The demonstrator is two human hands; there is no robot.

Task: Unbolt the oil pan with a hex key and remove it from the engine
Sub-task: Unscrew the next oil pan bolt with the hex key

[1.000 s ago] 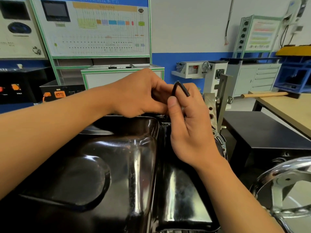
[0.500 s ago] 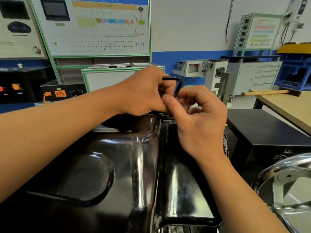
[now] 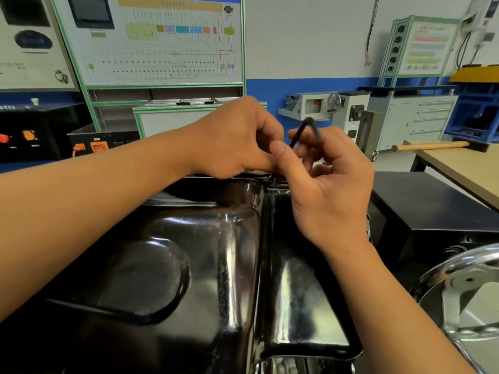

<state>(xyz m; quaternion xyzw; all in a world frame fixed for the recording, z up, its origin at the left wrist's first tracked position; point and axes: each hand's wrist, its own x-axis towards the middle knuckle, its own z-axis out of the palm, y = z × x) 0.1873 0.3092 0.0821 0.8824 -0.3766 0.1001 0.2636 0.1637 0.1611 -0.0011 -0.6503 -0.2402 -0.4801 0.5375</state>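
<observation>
A glossy black oil pan (image 3: 205,265) fills the lower middle of the head view, bottom up on the engine. Above its far edge, my right hand (image 3: 329,190) pinches a black L-shaped hex key (image 3: 305,130), whose bend points up and whose lower end is hidden between my fingers. My left hand (image 3: 237,139) sits just left of it with curled fingers meeting the right hand's fingertips near the key; what those fingers hold is hidden. A bolt hole (image 3: 271,178) shows on the pan's far flange below the hands.
A chrome handwheel (image 3: 459,279) of the engine stand rises at the lower right. A black bench (image 3: 432,206) and a wooden table (image 3: 464,163) with a wooden-handled hammer (image 3: 432,145) lie to the right. Training boards and cabinets line the back wall.
The hex key has swung from lying against my left hand's fingers to standing tilted over my right hand. My right hand has turned and opened slightly; the left hand has stayed put.
</observation>
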